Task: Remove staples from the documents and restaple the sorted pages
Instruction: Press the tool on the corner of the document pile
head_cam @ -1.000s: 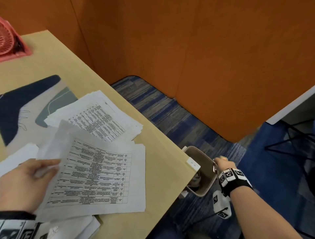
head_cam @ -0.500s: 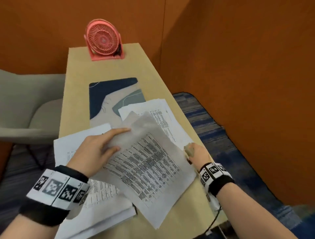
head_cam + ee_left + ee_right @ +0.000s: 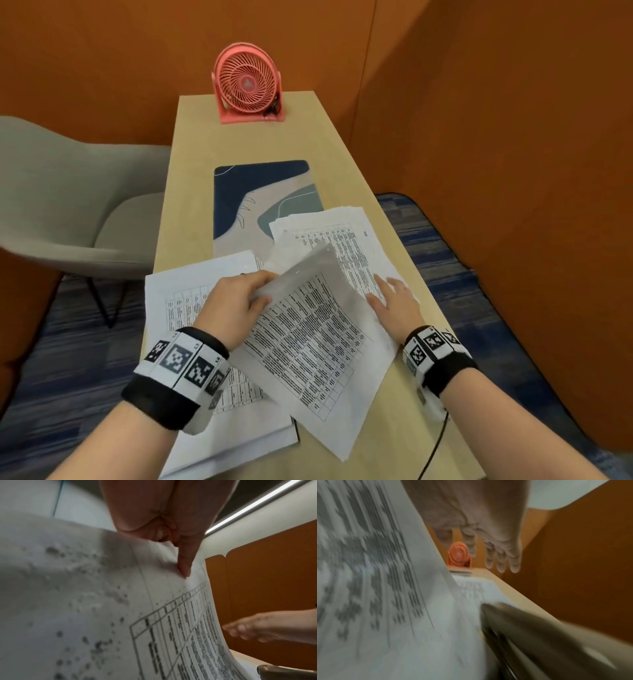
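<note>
On the narrow tan desk (image 3: pixel 239 144), we hold a lifted sheaf of printed pages (image 3: pixel 318 335) with our left hand (image 3: pixel 236 301), thumb on top and fingers curled under its upper-left edge, so the paper arches up off the surface. Our right hand (image 3: pixel 394 301) lies flat, fingers spread and straight, gripping nothing, pressing on the right-hand stack (image 3: pixel 335 236) just beside the lifted sheaf. A third stack (image 3: pixel 185 294) sits under our left wrist. We judge the main risk is mixing: the lifted pages appear unbound, with small punctures near 1 corner, so a loose pinch could let sheets slide and fan into the neighbouring piles, spoiling the sorted order. The sheaf's lower corner overhangs the near desk edge, so a slip could drop pages to the floor. No stapler or remover is clearly visible; a blurred beige object shows low in the right wrist view, but we cannot tell what it is. The paper is thin, matte, flexible, printed with dense tables; the desk is smooth, and a pink round-grilled fan (image 3: pixel 248 84) stands at its far end.
</note>
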